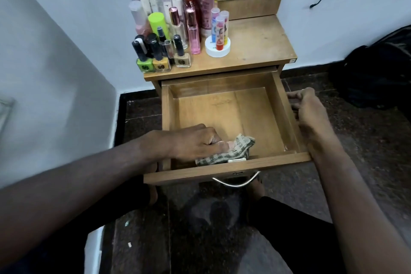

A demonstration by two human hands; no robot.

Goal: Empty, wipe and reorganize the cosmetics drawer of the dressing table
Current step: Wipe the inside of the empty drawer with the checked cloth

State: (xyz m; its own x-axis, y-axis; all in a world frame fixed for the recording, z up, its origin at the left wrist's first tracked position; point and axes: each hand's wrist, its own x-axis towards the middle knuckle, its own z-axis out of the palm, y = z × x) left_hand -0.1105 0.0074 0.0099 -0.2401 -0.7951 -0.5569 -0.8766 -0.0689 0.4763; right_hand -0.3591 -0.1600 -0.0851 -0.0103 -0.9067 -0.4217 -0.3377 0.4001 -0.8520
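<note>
- Fingers (219, 140) of the left hand (191, 142) are curled tight, pressing a bunched checked cloth (229, 151) onto the drawer floor beside the front wall.
- Right hand (308, 109) grips the right side wall of the drawer (282, 104), fingers bent over its edge.
- Beyond the left fingers, the pulled-out wooden drawer holds only the cloth; its metal handle (235, 181) hangs below the front.
- Farther back, nail polish bottles (163, 60), perfumes and tubes crowd the tabletop (255, 42); their labels are too blurred to read.
</note>
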